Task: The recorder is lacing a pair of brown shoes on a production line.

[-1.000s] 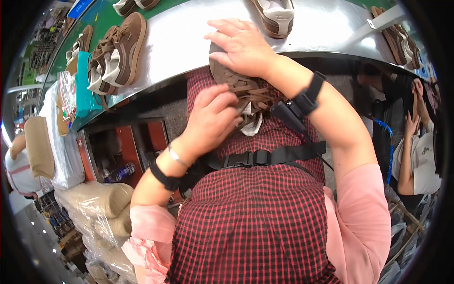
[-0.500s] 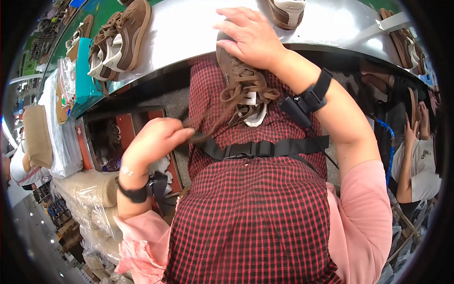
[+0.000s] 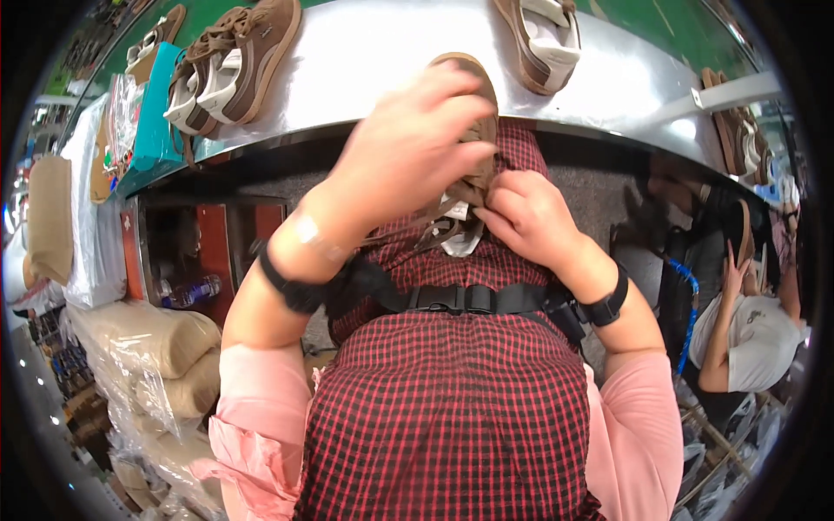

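Note:
A brown lace-up shoe lies on my lap with its toe toward the metal bench and its white-lined opening toward me. My left hand reaches across the shoe's upper from the left, fingers bent and blurred by motion, covering much of the lacing. Whether it grips anything is hidden. At the right side of the lacing is my right hand, thumb and fingers pinched together on the brown shoelace. A white label shows near the tongue.
Along the metal bench stand brown-and-white shoes: a pair at left, a single shoe ahead, more at far right. A teal box sits at left. Plastic-wrapped beige rolls lie lower left. Another person sits at right.
My left hand has come from the far left, where it drew out a lace, to over the shoe. My right hand has moved from the toe down beside the lacing.

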A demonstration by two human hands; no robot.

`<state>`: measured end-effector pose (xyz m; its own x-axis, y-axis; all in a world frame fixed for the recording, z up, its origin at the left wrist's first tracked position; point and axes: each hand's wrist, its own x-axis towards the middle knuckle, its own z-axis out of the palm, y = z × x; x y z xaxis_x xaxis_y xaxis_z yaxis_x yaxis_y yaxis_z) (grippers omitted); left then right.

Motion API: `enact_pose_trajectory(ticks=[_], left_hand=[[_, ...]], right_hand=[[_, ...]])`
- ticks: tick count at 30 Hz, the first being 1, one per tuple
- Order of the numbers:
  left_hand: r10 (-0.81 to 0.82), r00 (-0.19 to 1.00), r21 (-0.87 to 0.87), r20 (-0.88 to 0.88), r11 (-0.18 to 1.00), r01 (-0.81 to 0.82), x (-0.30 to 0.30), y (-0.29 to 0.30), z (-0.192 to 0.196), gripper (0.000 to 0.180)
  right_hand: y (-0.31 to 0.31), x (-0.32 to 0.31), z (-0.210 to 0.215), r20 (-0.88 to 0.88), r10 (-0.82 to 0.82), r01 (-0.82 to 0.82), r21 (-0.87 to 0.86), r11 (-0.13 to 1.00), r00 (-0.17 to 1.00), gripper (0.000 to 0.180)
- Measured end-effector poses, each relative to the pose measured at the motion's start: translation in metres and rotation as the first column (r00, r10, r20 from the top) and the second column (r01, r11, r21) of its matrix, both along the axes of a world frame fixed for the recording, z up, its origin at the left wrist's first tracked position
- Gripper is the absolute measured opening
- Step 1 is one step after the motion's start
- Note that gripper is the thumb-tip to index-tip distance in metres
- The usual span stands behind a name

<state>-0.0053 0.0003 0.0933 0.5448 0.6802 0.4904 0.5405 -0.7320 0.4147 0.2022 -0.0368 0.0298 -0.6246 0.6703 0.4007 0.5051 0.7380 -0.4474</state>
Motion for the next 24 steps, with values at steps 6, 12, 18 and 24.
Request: enact_pose_trajectory(ticks=[6, 12, 18, 24], left_hand=[[0.117, 0.982, 0.175, -0.151, 0.98, -0.09, 0.018, 0.035, -0.073, 0.041], [0.104, 0.979, 0.199, -0.176, 0.978, -0.068, 0.021, 0.031, -0.077, 0.042], [0.111, 0.979, 0.199, -0.171, 0.977, -0.076, 0.02, 0.025, -0.078, 0.041], [0.1, 0.983, 0.192, -0.157, 0.979, -0.069, 0.019, 0.023, -0.083, 0.04]], right_hand=[[-0.016, 0.022, 0.008, -0.518, -0.262, -0.258, -0.727, 0.636, 0.814, 0.009], [-0.007, 0.015, 0.015, 0.11, -0.022, 0.07, -0.454, 0.888, 0.994, 0.017], [0.023, 0.046, 0.021, -0.48, -0.56, 0.358, -0.451, 0.818, 0.675, 0.006], [-0.007, 0.032, 0.02, -0.601, -0.396, -0.507, -0.799, 0.324, 0.694, 0.05]])
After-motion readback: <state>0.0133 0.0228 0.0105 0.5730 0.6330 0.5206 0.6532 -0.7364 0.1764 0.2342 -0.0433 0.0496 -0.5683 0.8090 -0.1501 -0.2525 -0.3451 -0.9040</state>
